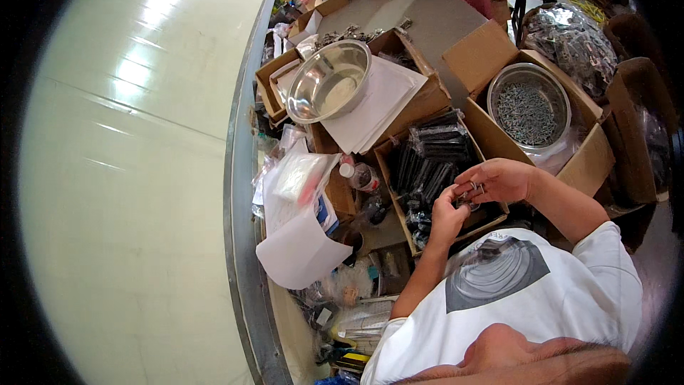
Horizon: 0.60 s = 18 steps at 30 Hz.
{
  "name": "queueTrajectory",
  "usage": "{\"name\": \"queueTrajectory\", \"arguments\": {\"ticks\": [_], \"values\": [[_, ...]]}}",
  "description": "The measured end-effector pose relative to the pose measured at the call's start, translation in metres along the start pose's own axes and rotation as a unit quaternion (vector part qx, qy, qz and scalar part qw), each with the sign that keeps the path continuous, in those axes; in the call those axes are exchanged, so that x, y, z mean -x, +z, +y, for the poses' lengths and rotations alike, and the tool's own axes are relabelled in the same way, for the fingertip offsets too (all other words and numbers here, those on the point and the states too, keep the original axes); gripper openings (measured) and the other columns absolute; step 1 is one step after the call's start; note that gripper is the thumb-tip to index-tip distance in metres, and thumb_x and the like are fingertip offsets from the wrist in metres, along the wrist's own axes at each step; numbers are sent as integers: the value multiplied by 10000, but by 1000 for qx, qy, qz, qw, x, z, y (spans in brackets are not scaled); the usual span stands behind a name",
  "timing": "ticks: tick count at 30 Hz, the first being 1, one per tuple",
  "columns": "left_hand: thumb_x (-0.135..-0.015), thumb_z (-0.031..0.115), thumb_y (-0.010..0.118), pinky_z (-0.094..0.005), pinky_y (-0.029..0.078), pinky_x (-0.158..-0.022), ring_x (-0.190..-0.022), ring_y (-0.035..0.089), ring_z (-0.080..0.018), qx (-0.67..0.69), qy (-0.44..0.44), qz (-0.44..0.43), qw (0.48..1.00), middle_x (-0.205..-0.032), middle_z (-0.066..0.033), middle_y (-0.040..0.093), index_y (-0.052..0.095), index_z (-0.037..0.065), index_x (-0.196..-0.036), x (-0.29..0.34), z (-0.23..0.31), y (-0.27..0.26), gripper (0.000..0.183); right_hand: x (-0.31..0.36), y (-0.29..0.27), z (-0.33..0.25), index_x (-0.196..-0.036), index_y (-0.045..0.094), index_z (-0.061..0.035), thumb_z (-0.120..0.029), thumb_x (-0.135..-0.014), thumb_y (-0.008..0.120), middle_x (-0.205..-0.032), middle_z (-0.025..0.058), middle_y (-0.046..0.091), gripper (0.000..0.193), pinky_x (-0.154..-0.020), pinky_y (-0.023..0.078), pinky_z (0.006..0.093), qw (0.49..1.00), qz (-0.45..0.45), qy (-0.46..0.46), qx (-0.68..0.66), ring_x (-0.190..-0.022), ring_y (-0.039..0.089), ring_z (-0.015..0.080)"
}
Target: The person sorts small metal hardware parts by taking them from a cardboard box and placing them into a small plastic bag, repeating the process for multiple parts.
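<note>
My left hand (447,215) and my right hand (501,180) meet over an open cardboard box (395,203). Small shiny metal pieces (476,187) show at the fingers of my right hand, which are curled. The fingertips of my left hand are pinched together beside them, close to touching the right hand. What the left fingers grip is too small to make out. Under both hands, the box is filled with dark, long packs (431,160) in clear plastic.
Right of the hands, a steel bowl of small screws (527,110) stands in a carton (588,160). Farther left are an empty steel bowl (308,89), white paper sheets (388,96) and a plastic bottle (365,177). A clear bag of metal parts (573,43) lies at the far right.
</note>
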<state>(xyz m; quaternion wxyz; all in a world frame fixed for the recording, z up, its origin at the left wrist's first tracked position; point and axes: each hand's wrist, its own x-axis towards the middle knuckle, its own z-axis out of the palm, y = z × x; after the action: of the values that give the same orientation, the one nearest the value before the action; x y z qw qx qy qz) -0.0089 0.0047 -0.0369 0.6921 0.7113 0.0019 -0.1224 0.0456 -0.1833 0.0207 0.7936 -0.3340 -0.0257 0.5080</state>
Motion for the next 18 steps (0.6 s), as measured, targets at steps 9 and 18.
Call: {"name": "queueTrajectory", "arguments": {"ticks": [9,18], "values": [[-686,-12,560,-328,420,-910,-1035,546,-184,-7,47,24,999,-1091,-86,603,564,-45,-1171,8,-6,0,486,-3,16,21,-1197,534,1,-45,-772,582,-1166,155,566,430,-923,426,339,976,113,-81,166,-1068,544,277],[-761,50,671,-286,509,-727,-844,624,-171,-102,80,-5,992,-1070,-90,614,639,-21,-1056,11,9,-22,305,8,1,21,-803,682,-103,-194,-707,706,-993,50,623,135,-871,395,387,486,134,-241,829,-1000,553,225]]}}
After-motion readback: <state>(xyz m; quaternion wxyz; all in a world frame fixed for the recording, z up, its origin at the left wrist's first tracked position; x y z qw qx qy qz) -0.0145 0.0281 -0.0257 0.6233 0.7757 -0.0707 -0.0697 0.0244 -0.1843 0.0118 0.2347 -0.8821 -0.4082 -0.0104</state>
